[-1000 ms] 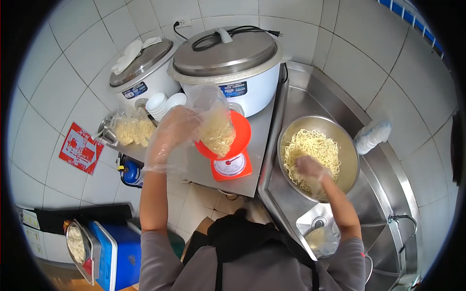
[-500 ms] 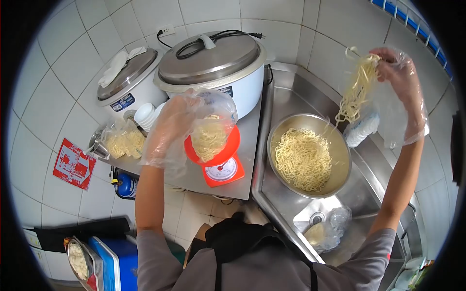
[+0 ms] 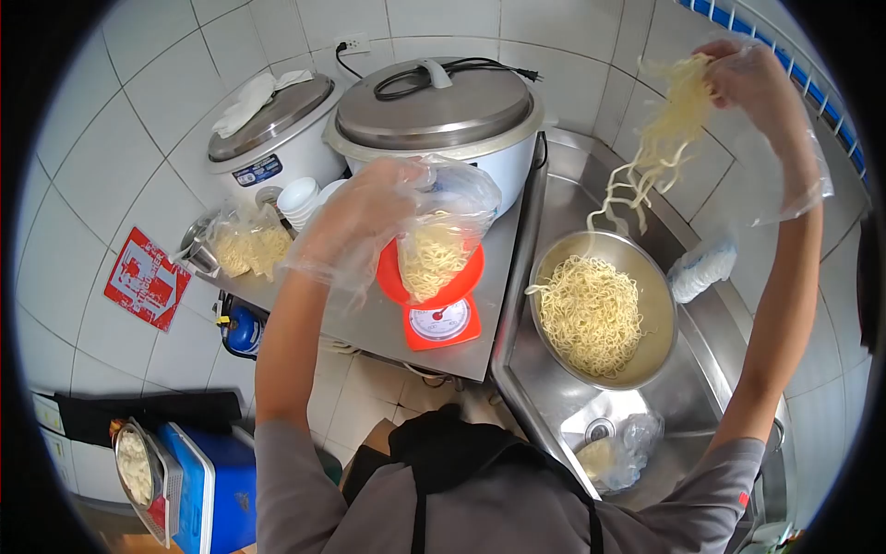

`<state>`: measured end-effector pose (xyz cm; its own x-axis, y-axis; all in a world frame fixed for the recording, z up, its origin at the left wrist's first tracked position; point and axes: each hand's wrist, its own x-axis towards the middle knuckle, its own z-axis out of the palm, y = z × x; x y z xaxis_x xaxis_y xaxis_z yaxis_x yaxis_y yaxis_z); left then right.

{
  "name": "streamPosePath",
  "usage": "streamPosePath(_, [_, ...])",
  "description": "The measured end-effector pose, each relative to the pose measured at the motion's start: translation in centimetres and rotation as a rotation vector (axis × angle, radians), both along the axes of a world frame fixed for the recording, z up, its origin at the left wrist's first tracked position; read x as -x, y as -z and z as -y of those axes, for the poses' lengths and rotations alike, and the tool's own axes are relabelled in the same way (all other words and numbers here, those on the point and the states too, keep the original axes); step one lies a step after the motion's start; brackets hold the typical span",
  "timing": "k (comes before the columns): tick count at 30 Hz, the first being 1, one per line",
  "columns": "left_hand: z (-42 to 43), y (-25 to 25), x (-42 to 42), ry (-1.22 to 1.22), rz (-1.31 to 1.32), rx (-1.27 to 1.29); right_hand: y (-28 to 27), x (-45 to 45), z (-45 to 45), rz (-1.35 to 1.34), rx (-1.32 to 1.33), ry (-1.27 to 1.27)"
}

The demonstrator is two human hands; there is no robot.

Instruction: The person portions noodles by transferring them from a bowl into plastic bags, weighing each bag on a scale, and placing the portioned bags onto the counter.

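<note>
While the right hand (image 3: 738, 88), in a clear glove, lifts high by the tiled wall (image 3: 443, 18) with a clump of noodles (image 3: 674, 106) gripped in its fingers, long strands trail down towards the bowl (image 3: 656, 309). And what a heap sits in there, one strand draped over the left rim! Across at the surface (image 3: 371, 325), the left hand (image 3: 378, 198), gloved too, is closed on the top of a clear bag (image 3: 434, 254), part-filled with noodles and hanging over the red dish of the scale (image 3: 441, 325); whether the bag rests on the dish, I can't tell. It's a crowded metal surface: the big cooker (image 3: 438, 115) stands at the back, a cord coiled on its lid, the small cooker (image 3: 277, 175) beside it with a white cloth (image 3: 247, 103) on top. White cups (image 3: 299, 200) stack in front, and filled bags (image 3: 247, 251) lie near the left end. Over to the steel sink (image 3: 565, 208), which carries the bowl, with another bag (image 3: 632, 451) by the drain (image 3: 600, 429). Round the room now: a red sign (image 3: 146, 279) on the left wall, a blue tank (image 3: 244, 331) below the surface, and a blue cooler (image 3: 226, 489) down at lower left.
</note>
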<state>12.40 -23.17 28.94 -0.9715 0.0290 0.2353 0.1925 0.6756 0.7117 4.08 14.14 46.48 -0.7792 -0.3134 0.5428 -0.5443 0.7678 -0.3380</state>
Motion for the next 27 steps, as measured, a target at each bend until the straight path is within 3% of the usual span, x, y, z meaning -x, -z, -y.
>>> streamPosePath(2, [0.1, -0.1, 0.1, 0.032, 0.091, -0.145, 0.9, 0.6, 1.2, 0.054, 0.013, 0.04])
streamPosePath(5, [0.6, 0.2, 0.5, 0.057, 0.162, -0.257, 0.9, 0.7, 2.0, 0.081, 0.112, -0.154])
streamPosePath(9, [0.9, 0.8, 1.5, 0.0, 0.081, -0.065, -0.3, 1.1, 3.6, -0.19, 0.221, -0.231])
streamPosePath(12, [0.8, 0.5, 1.0, 0.022, 0.085, -0.11, -2.2, -2.8, 6.0, -0.421, 0.187, -0.219])
streamPosePath(14, [1.1, 1.1, 1.1, 0.088, 0.109, -0.334, -4.0, -3.9, 6.4, -0.468, 0.135, -0.239])
streamPosePath(17, [0.3, 1.0, 0.6, 0.092, 0.119, -0.465, -5.6, -4.7, 6.7, -0.484, 0.047, -0.25])
streamPosePath(21, [0.0, 0.1, 0.6, 0.023, 0.171, -0.339, -6.9, -5.1, 7.3, -0.426, -0.063, -0.265])
streamPosePath(23, [0.1, 0.0, 0.4, 0.055, 0.165, -0.401, -7.7, -4.8, 8.0, -0.391, -0.072, -0.287])
streamPosePath(27, [0.4, 0.0, 0.6, 0.099, 0.183, -0.429, -8.4, -2.6, 9.2, -0.336, 0.152, -0.468])
